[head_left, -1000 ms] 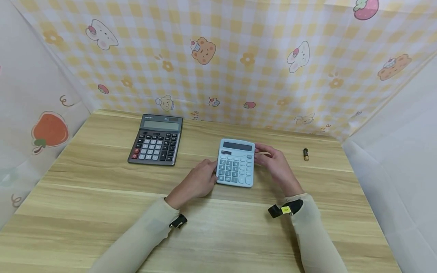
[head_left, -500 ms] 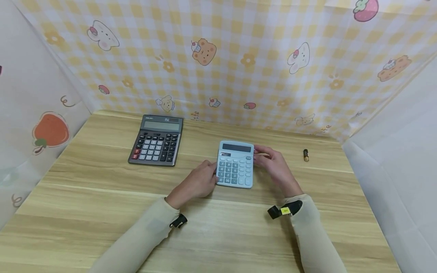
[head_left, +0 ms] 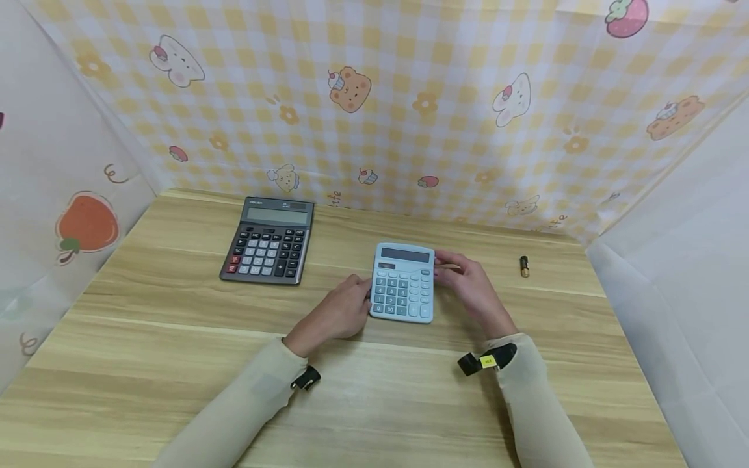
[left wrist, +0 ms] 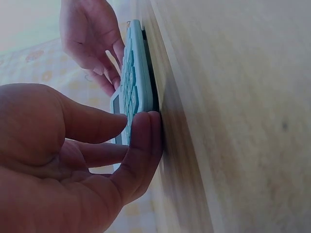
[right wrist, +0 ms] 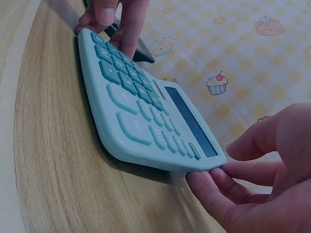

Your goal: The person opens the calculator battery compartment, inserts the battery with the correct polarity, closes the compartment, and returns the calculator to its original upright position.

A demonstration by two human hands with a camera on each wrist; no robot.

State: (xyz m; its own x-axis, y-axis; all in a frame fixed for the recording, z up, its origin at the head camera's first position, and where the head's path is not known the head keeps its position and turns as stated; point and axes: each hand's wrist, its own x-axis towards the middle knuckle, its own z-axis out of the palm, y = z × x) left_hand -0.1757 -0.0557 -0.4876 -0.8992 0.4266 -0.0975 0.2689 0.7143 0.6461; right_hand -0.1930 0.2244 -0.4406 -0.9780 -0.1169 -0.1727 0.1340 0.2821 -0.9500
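Note:
A light blue calculator (head_left: pixel 402 283) lies face up near the middle of the wooden table, its screen toward the back. My left hand (head_left: pixel 342 307) holds its lower left edge. In the left wrist view the left thumb is by the keys and the fingertips (left wrist: pixel 148 128) are bent against the side. At the upper right edge is my right hand (head_left: pixel 471 286). In the right wrist view its fingertips (right wrist: pixel 201 182) touch the calculator's side from below, with the thumb near the screen corner. The underside of the calculator is hidden.
A larger dark grey calculator (head_left: pixel 268 240) lies on the table (head_left: pixel 374 403) at the left rear. A small black and gold battery (head_left: pixel 524 266) lies to the right of my right hand. A yellow checked cloth (head_left: pixel 398 143) hangs along the back edge.
The far end of the light blue calculator has come down slightly and toward me. My right hand followed it a little; my left hand has hardly moved.

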